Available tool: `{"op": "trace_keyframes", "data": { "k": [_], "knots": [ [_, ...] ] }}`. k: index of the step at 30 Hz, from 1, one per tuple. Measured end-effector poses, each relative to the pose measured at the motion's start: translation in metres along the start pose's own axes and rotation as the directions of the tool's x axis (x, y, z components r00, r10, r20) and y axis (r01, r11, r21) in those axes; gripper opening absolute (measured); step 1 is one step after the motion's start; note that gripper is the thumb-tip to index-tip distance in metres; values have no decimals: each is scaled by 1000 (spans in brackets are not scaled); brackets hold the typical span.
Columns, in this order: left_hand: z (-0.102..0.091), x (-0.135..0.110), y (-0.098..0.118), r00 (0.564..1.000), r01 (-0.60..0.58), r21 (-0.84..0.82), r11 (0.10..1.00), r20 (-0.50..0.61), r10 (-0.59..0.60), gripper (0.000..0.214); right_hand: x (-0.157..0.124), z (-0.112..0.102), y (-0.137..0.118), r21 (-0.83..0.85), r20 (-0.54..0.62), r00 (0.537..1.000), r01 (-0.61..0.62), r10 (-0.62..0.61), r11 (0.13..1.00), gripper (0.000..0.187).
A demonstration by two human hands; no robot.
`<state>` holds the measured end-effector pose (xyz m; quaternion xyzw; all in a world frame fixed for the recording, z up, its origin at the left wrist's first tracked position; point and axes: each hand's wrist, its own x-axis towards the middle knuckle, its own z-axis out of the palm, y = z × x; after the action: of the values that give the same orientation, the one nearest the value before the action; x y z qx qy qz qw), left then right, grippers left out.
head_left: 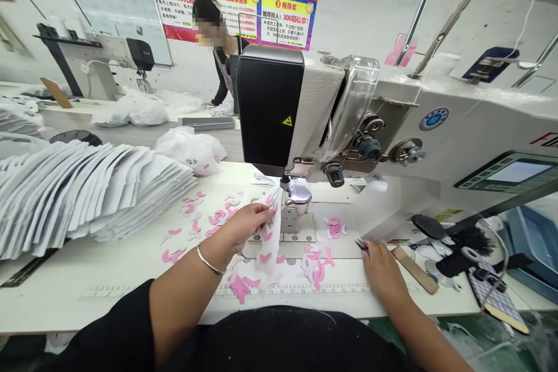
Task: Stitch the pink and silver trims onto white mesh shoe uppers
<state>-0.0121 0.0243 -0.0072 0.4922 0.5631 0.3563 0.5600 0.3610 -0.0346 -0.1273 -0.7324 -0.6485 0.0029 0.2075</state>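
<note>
Left hand (246,228) grips a white fabric strip (269,250) pointing lengthwise at the presser foot (297,200), right hand (383,270) pinching snips (361,247).

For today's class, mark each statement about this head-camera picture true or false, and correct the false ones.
1. The left hand pinches a white strip beside the sewing machine's presser foot. True.
2. A bangle is on the right wrist. False: it is on the left wrist.
3. The right hand holds small metal snips. True.
4. The stack of white cut pieces lies to the right of the sewing machine. False: it lies to the left.
5. A co-worker stands beyond the machine, before a red and yellow poster. True.
</note>
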Motion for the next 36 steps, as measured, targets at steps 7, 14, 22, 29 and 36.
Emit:
{"op": "trace_keyframes", "data": {
  "k": [7, 14, 22, 29, 36],
  "knots": [
    [-28, -6, 26, 993, -105, -81, 991, 50, 110, 35, 6, -1, -8, -24, -193, 959, 205, -206, 978, 31],
    [-45, 4, 56, 995, -96, 115, 989, 45, 92, 30, 32, -42, -98, 186, -301, 804, 577, -513, 795, 28],
    [-29, 3, 82, 957, -172, 253, 952, 271, 100, 21, 51, -79, -163, 198, -398, 629, 769, -667, 607, 33],
    [-14, 12, 93, 891, -355, 217, 909, 373, 258, 31, 64, -81, -182, 63, -324, 576, 805, -751, 590, 33],
    [-9, 9, 89, 900, -330, 183, 926, 358, 249, 51, 55, -78, -179, 385, -425, 730, 681, -536, 623, 21]
  ]
}}
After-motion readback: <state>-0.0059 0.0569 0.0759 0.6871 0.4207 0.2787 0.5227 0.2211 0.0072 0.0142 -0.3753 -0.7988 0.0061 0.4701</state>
